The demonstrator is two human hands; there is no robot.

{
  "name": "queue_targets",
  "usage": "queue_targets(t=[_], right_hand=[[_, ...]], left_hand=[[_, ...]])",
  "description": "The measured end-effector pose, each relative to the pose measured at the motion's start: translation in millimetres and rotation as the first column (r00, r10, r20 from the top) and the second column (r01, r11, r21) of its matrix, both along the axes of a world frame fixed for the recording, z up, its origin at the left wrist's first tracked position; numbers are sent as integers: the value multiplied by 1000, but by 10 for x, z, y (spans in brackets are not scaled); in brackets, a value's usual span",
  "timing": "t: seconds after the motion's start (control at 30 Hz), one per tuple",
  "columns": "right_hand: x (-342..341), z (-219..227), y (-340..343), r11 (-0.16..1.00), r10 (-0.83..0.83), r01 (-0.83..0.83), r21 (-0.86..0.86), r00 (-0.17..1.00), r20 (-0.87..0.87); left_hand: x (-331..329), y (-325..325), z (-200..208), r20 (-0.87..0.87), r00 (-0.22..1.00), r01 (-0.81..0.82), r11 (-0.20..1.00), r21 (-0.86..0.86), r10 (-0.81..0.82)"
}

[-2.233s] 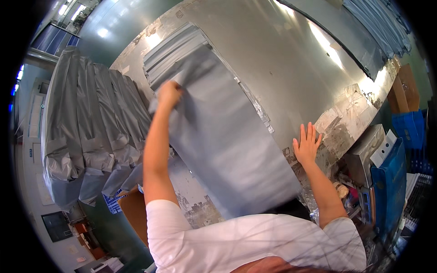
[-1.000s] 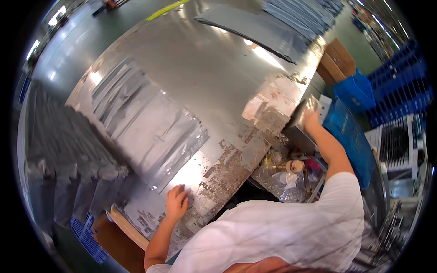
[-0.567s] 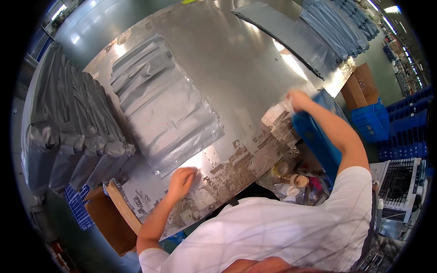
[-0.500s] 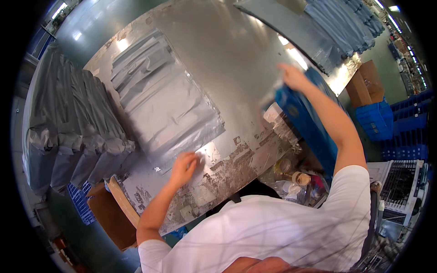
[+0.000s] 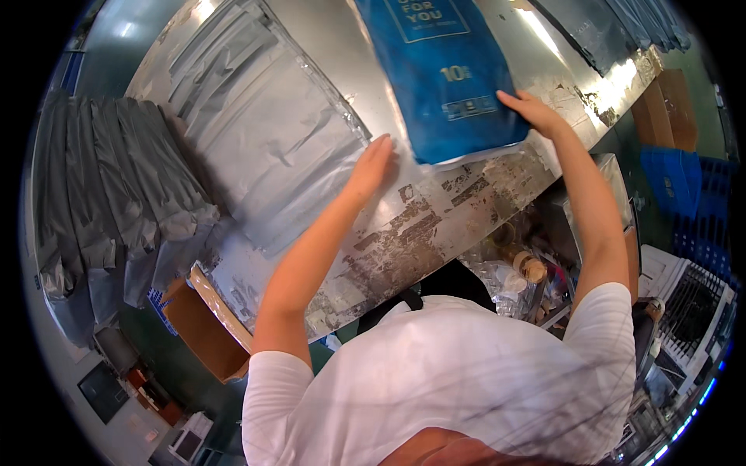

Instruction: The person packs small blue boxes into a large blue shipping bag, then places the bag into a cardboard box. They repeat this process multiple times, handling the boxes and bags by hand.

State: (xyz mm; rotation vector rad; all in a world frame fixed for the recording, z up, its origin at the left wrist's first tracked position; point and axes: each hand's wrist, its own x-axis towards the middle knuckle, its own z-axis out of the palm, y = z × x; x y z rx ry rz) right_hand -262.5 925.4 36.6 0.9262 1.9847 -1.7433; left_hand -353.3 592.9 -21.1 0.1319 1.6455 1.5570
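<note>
Farther onto the table (image 5: 336, 48) than before, blue bag (image 5: 439, 58) in right hand's grip (image 5: 541, 115), left hand (image 5: 371, 168) outstretched.

Blue bag (image 5: 435, 74) over worn tabletop (image 5: 451, 206). Right grip (image 5: 540, 115) holds bag's lower right edge; left grip (image 5: 371, 167) just left of bag, flat grey plastic (image 5: 260, 147) beyond.

Left hand (image 5: 371, 171), fingers (image 5: 381, 147) apparently straight; right hand (image 5: 542, 116) farther forward, thumb (image 5: 510, 100) extended.

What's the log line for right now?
left hand: beside grey plastic stack; right hand: at right edge of blue bag; table: under both
</note>
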Motion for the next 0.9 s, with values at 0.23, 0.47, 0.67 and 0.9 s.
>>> queue_targets(t=[0.23,0.47,0.67,0.9], right_hand=[[-145,-802,-58,999,-42,39,-18,779,-625],[-156,-120,-466,708,-509,207,-675,812,-285],[-216,1066,-290,783,-380,95,-614,856,-351],[-283,1566,-382,805,-296,20,-592,879,-374]], left_hand=[[-239,333,-156,264,943,-265,939,220,204],[-261,321,447,338,930,-227,948,225,143],[-618,323,1607,277,960,-19,974,227,-45],[-751,260,2391,151,988,-2,996,90,-11]])
